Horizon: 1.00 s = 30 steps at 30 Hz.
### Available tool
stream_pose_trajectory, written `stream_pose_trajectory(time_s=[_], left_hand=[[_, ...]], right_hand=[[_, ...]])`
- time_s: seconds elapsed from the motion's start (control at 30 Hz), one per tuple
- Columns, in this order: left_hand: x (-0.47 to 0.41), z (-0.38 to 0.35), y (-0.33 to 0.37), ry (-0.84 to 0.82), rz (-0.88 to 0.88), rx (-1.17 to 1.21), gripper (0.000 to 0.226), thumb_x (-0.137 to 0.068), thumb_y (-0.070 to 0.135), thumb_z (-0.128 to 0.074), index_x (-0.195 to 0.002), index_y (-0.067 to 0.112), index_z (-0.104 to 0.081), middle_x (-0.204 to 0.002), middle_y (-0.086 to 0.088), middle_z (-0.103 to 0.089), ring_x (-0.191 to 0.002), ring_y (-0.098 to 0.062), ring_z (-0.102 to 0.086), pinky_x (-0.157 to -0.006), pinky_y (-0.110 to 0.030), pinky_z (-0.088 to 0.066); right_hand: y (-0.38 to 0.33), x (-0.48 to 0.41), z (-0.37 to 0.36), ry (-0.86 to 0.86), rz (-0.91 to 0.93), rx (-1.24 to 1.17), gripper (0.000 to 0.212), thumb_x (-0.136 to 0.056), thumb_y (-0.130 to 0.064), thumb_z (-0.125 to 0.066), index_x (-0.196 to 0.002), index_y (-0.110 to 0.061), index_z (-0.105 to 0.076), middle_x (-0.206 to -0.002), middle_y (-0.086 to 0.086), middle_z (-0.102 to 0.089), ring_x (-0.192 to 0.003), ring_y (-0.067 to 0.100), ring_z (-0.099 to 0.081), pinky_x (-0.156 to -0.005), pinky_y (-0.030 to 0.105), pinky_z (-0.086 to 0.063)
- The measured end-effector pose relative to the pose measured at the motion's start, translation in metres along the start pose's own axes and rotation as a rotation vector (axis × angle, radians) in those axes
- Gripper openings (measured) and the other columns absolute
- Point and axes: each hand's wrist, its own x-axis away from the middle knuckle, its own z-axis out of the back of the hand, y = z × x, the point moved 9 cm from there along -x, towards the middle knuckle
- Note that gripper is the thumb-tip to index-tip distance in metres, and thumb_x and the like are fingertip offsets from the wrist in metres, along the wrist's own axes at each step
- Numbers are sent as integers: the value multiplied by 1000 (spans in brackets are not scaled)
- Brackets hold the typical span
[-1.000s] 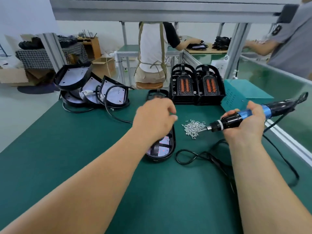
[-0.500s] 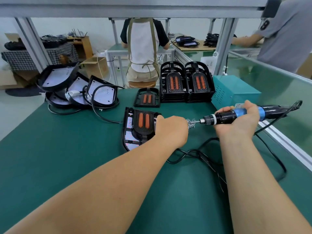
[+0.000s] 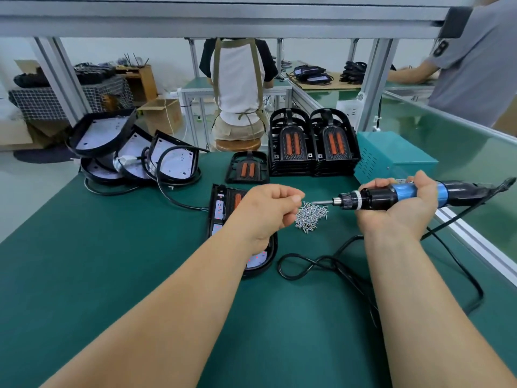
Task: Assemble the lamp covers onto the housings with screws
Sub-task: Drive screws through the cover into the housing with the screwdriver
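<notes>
— Right grip is wrapped round the barrel of the screwdriver, palm up, with the bit pointing left over the screws.

— And the left grip?

— Curled, thumb against forefinger, just beside the bit tip and above the heap. Whether a screw sits in that pinch is too small to tell.

— Where is the lamp?

— Its housing lies flat on the green surface under the left wrist. A black cover with orange strips sits on it, mostly hidden by the hand.

— How will the parts handle?

— The screws look tiny, light and slick, so I would pinch one by the shank and offer its head to the bit. The cover seems to be thin, stiff plastic, probably light enough to slide. Press it at the rim, clear of the orange strips, while driving.

— Anything nearby?

— Stacked covers stand at the far edge, with a teal box beside them. Spare housings are piled far left, and a black cord loops between the forearms.
</notes>
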Motion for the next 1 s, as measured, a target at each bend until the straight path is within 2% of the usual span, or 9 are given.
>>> stream_pose_trajectory(time_s=[0.07,0.23,0.5,0.7,1.0], left_hand=[[2,-2,-8,-10,49,127,19,-98,3,-56,-86,13,-66,-75,1,-61,-62,-2,-55,-57,-9,-50],[4,-5,-11,-24,63,213,17,-99,0,-54,-97,13,-64,-81,-3,-62,-69,-7,-57,-64,-11,-54],[2,-7,-13,-36,63,203,19,-98,-2,-54,-100,14,-63,-81,-3,-61,-70,-6,-60,-64,-11,-53],[1,-7,-14,-38,64,208,17,-96,-3,-57,-100,13,-63,-74,-1,-63,-65,-5,-60,-63,-11,-54],[-4,1,-11,37,-7,11,16,-91,1,-65,-95,16,-62,-79,-5,-64,-67,-10,-60,-62,-12,-53]], right_hand=[[4,3,-3,-24,-10,7,19,-83,-21,-69,-76,-14,-53,-58,1,-55,-48,18,-53,-58,24,-49],[10,9,-5,-38,-17,38,21,-84,-23,-68,-75,-13,-52,-59,1,-54,-48,17,-53,-59,22,-48],[10,8,-6,-52,-20,41,21,-84,-24,-68,-74,-14,-52,-60,0,-54,-48,16,-53,-56,23,-48],[11,8,-7,-56,-18,57,21,-85,-24,-68,-75,-14,-52,-59,0,-54,-48,16,-52,-56,22,-47],[11,9,-11,-98,0,91,22,-84,-26,-69,-84,-15,-50,-63,-1,-54,-50,15,-51,-57,23,-45]])
